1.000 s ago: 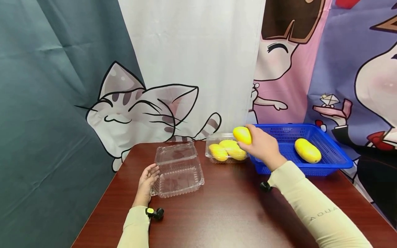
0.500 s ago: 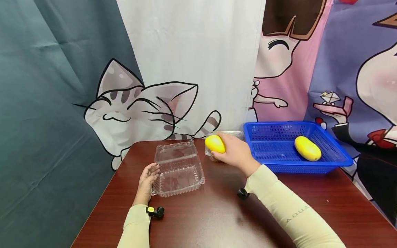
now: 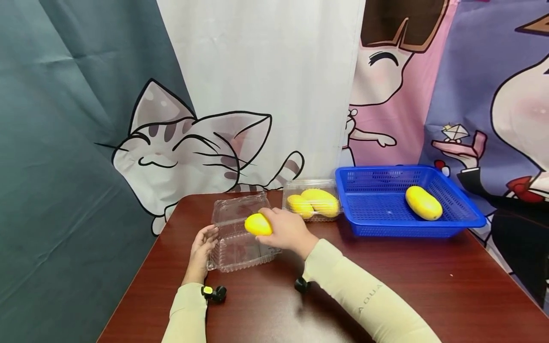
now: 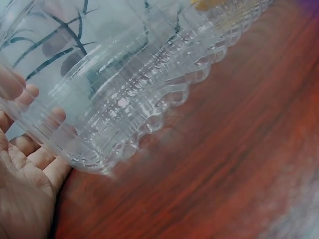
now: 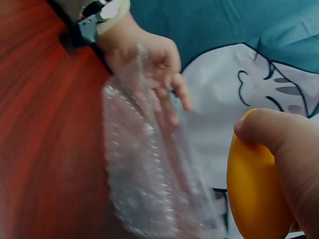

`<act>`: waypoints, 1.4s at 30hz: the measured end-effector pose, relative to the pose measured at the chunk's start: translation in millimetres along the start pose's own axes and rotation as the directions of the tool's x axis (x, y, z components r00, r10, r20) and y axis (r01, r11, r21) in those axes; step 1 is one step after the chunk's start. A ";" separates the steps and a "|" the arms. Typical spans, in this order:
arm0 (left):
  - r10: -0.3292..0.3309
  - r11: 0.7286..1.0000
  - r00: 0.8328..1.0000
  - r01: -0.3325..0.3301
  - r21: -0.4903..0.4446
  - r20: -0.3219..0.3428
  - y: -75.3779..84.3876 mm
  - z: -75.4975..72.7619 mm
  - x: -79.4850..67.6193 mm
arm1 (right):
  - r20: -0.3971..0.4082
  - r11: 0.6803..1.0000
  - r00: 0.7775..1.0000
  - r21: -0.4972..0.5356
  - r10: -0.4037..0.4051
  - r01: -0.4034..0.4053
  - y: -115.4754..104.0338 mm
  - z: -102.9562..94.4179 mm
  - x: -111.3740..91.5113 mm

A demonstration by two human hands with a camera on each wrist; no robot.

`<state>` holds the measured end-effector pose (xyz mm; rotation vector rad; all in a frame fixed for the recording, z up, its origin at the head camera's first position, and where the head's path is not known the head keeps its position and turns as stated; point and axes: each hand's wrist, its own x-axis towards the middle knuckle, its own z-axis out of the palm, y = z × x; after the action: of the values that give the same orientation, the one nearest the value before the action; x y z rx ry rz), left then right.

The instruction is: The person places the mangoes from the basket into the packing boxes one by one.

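My right hand (image 3: 289, 231) grips a yellow mango (image 3: 258, 224) above an open clear plastic clamshell container (image 3: 244, 252). In the right wrist view the thumb lies along the side of the mango (image 5: 254, 189). At the container's left side, my left hand (image 3: 200, 250) holds its edge with bent fingers. The left wrist view shows some of these fingers through the clear wall (image 4: 124, 104). The lid (image 3: 233, 209) is folded back, away from me, and the base has no fruit in it.
Behind and right of the open container, another clear container (image 3: 332, 185) holds several mangoes (image 3: 319, 202). A blue perforated basket (image 3: 369, 228) to its right has one mango (image 3: 423, 203). A printed curtain (image 3: 274, 95) hangs behind the brown table (image 3: 386, 271).
My right hand has carried the mango left from beside the blue basket, past the filled container, to over the open one. The left hand has stayed at the container's edge.
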<state>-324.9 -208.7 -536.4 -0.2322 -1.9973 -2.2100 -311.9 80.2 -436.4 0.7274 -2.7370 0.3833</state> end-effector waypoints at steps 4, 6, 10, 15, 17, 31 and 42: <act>-0.004 1.000 1.000 0.004 0.005 0.006 -0.6 -1.7 -1.1 | 0.044 1.000 0.999 0.021 0.010 -0.011 -11.6 16.7 4.7; 0.001 1.000 1.000 -0.001 0.007 0.005 -1.1 -1.4 -1.0 | 0.064 0.999 0.998 0.027 0.027 -0.028 -16.2 23.3 7.1; 0.020 1.000 1.000 -0.020 0.022 0.003 -2.3 0.5 -0.6 | 0.127 0.993 0.986 0.046 0.106 -0.112 -23.2 33.7 10.7; 0.024 0.999 1.000 -0.024 0.028 0.009 -3.4 2.7 -2.3 | 0.196 0.980 0.962 0.013 0.192 -0.198 -30.5 40.0 12.6; 0.019 0.999 1.000 -0.019 0.026 0.013 -3.0 3.2 -2.9 | 0.210 0.979 0.956 -0.016 0.204 -0.205 -32.7 41.4 13.1; 0.015 0.997 1.000 -0.016 0.074 0.017 -0.5 0.0 -1.1 | 0.291 0.950 0.911 -0.196 0.292 -0.242 -40.3 55.0 18.3; -0.005 0.998 0.999 0.003 0.057 0.039 0.6 -1.1 -2.0 | 0.220 0.964 0.945 -0.168 0.242 -0.208 -42.2 48.3 9.5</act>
<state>-322.8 -209.8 -536.4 -0.2669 -2.0795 -2.1630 -307.8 25.1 -470.2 0.4479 -3.0490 0.1502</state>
